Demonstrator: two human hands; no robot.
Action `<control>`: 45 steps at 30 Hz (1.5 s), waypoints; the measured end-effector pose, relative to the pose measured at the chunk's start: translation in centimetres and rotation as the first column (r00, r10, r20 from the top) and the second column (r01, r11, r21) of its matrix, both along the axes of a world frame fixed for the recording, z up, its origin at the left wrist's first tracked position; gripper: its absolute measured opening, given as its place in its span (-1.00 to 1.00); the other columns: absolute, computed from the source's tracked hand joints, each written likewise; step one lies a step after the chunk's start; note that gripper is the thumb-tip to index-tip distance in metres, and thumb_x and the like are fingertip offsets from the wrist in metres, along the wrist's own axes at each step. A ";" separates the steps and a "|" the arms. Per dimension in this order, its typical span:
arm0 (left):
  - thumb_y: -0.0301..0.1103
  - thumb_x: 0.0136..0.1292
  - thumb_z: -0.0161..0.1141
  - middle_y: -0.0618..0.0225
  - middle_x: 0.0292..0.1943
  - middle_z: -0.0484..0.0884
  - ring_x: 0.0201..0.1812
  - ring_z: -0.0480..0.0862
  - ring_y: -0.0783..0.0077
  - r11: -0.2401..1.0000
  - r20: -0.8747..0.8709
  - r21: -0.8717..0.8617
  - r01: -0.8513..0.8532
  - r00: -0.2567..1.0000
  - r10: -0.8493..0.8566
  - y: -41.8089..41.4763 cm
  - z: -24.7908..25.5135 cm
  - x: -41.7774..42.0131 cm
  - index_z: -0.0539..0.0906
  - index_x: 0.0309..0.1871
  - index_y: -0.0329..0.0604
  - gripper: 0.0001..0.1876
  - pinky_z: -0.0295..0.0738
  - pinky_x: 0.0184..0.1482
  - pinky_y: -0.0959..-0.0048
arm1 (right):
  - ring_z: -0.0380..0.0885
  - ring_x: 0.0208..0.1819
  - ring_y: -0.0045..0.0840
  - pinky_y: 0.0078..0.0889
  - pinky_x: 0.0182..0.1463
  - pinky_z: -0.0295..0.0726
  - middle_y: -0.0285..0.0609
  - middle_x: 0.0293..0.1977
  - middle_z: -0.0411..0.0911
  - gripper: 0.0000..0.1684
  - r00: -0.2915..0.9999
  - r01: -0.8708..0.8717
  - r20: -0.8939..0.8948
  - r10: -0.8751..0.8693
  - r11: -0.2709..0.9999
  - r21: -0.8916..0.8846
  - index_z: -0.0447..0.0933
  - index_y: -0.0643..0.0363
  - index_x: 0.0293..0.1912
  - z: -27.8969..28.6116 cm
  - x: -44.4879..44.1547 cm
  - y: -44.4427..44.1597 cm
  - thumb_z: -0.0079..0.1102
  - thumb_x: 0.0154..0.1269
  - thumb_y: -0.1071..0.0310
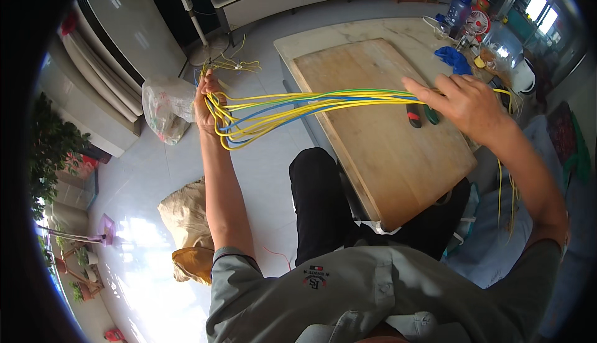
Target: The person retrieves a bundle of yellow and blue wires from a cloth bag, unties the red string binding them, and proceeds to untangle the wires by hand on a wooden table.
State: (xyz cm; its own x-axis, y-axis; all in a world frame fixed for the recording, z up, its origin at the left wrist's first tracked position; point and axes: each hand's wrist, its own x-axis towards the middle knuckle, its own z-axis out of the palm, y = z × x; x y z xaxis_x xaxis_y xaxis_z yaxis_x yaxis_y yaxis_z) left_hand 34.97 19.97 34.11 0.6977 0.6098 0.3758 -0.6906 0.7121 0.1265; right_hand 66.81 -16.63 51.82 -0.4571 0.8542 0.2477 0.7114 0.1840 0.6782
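A bundle of yellow, blue and green insulated electrical wires (322, 97) stretches across in front of me, above a wooden board. My left hand (208, 103) grips its left end, where the wires bend back in loops below the fist. Thin loose ends fan out beyond that hand. At the other end my right hand (471, 105) is closed around the bundle, its thumb side toward the wires. More yellow wire ends (500, 193) hang down past the right forearm. Under the bundle, near my right hand, lie a black-and-red tool handle (413, 116) and a green handle (431, 115); their working ends are hidden.
The wooden board (354, 68) rests on a marble-look table (317, 40). At the table's far right are a blue bottle (459, 9), a small red fan (478, 21) and a blue cloth (453, 60). A plastic bag (168, 105) and a tan sack (186, 217) stand on the floor at left.
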 end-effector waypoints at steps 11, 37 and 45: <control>-0.36 0.38 0.01 0.53 -0.47 0.54 -0.46 0.56 0.66 0.976 -0.024 0.124 0.180 0.984 -0.178 14.0 -4.1 -0.6 0.53 0.03 -0.19 -0.77 0.51 -0.38 0.56 | 0.33 -0.56 -0.58 -0.58 -0.49 0.43 -0.34 -0.51 0.24 -0.28 0.976 -0.176 0.136 0.171 0.984 0.025 0.34 -0.17 0.27 -1.1 -3.0 9.6 0.10 0.06 0.47; -0.24 0.30 0.14 -0.02 0.24 0.32 0.20 0.40 0.25 0.976 -0.575 0.171 -0.138 0.790 0.213 -24.8 -8.1 14.2 -0.04 0.40 -0.31 -0.25 0.31 0.21 0.28 | 0.62 -0.12 -0.36 -0.30 -0.18 0.62 -0.22 -0.23 0.64 -0.73 0.867 0.184 -0.343 -0.362 0.871 -0.456 0.61 -0.01 -0.16 -22.9 -12.9 39.4 0.07 0.16 0.47; -0.31 0.34 0.08 0.10 -0.08 0.56 -0.14 0.64 0.25 0.996 -0.466 -0.064 -0.060 0.885 0.023 -23.5 -5.6 12.4 0.18 0.25 -0.21 -0.51 0.55 -0.05 0.30 | 0.53 0.01 -0.32 -0.22 -0.06 0.53 -0.20 -0.09 0.56 -0.64 0.751 0.285 -0.480 -0.453 0.879 -0.382 0.48 -0.11 0.03 -17.3 -11.8 41.8 0.07 0.23 0.40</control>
